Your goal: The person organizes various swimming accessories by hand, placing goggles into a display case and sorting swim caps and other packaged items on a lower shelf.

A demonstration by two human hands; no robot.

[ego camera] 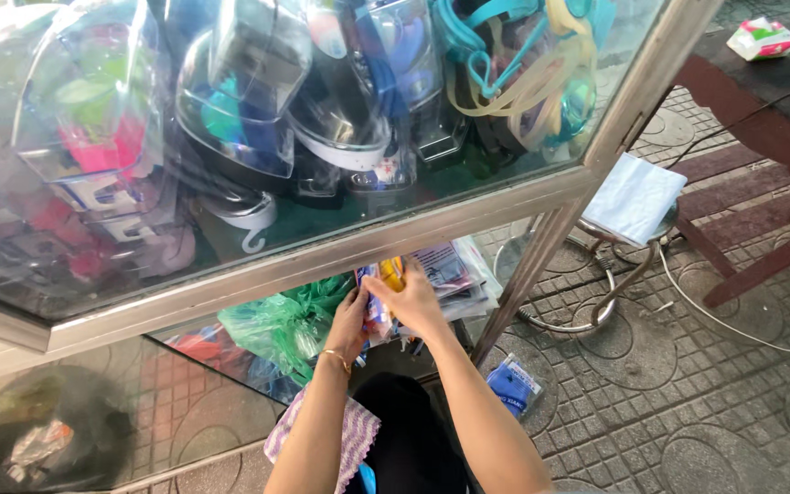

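Observation:
Both my hands reach under the top of a glass display cabinet (340, 261) into its lower shelf. My left hand (349, 322), with a gold bracelet at the wrist, grips a flat plastic packet (377, 316) from the left. My right hand (411, 302) closes over the same bundle of packets from above, next to a yellow and orange packet (392, 271). More clear-wrapped packets (450, 273) lie just to the right of my hands. How many packets each hand holds is hidden by the fingers.
A green plastic bag (290, 322) sits left of my hands. The glass top covers plastic-wrapped helmets and visors (322, 101). A metal stool with a folded white cloth (635, 197) stands right, beside a wooden table (761, 101) and a white cable (733, 325). A blue packet (514, 384) lies on paving.

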